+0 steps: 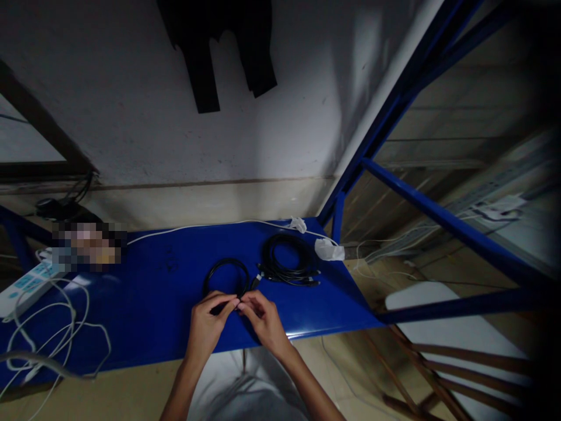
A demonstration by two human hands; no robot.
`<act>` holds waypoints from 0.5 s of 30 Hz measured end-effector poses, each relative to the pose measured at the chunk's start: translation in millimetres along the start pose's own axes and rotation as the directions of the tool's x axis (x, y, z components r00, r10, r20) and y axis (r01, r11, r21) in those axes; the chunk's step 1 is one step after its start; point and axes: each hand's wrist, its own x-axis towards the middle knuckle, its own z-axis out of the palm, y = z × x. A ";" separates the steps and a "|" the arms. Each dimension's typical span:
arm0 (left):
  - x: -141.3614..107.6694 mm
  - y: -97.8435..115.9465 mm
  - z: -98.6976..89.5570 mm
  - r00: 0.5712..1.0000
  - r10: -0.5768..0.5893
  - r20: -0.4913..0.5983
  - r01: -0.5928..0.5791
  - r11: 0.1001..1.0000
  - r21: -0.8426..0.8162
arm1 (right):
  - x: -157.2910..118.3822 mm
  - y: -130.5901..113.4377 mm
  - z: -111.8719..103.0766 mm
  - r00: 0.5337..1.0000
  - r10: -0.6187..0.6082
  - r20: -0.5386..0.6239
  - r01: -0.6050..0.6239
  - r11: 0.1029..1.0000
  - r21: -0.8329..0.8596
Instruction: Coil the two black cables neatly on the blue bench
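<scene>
A black cable (225, 263) is looped into a ring above the blue table, with a connector end (256, 280) sticking up just beyond my fingers. My left hand (209, 318) pinches the near side of the loop between thumb and fingertips. Close against it, my right hand (263, 318) pinches the same spot, thumb and index finger together. Whatever small part sits between the fingertips is mostly hidden. To the right lies a pile of coiled black cables (287, 263), their connector ends pointing toward the right.
A white power strip (30, 286) and tangled white cords (65, 327) occupy the left of the blue table (153, 316). Crumpled white wrapping (329, 249) lies at the back right corner. Blue frame bars (433, 234) rise on the right, beside a wooden chair (456, 356).
</scene>
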 end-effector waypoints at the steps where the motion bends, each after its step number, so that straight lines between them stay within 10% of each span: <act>1: -0.6 0.6 -0.2 1.000 0.016 0.003 -0.016 1.000 0.014 | -0.1 -1.4 0.1 1.000 0.001 0.007 0.000 1.000 -0.005; 15: -7.7 8.3 -12.0 0.957 0.272 0.100 -0.285 0.947 0.148 | -2.2 -10.9 4.1 0.999 -0.030 0.014 0.032 0.992 -0.123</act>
